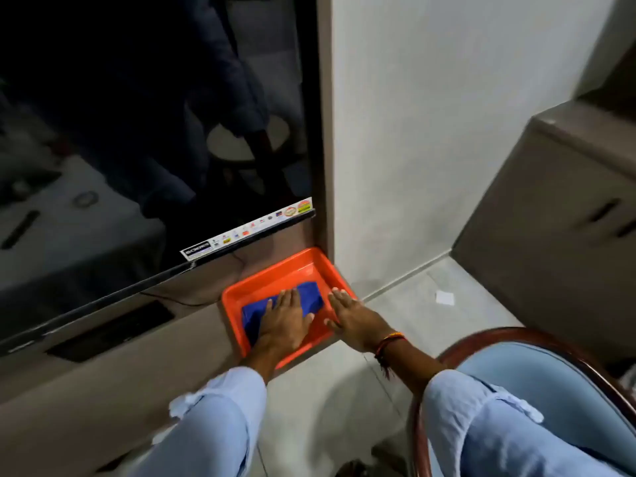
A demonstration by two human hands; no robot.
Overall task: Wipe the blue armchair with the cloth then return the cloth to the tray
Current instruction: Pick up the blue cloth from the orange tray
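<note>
orange plastic tray (241,339) sits on the low brown table (103,390) under the dark television (137,132), pushed into the corner by the pale wall (430,132). from my head view, the blue cloth (311,297) lies flat inside that tray, and its long axis runs from the near-left corner up toward the far right, roughly along the tray's own length.

my left hand (284,321) lies palm down right on the cloth, fingers (287,297) stretched flat and slightly apart, not closed on anything. my right hand (351,316) rests just beside it, over the tray's right rim, fingers spread and open too, touching the rim or the tray floor; i cannot tell which. the left hand is plainly the nearer one, since the cloth is directly beneath it and only its far end shows past my fingertips.

the blue armchair (537,390) with its dark wooden frame stands behind and to the right of my right arm, well apart from the tray.

i judge that either the cloth is about to be gathered up or has just been laid down; these pictures do not settle it.
</note>
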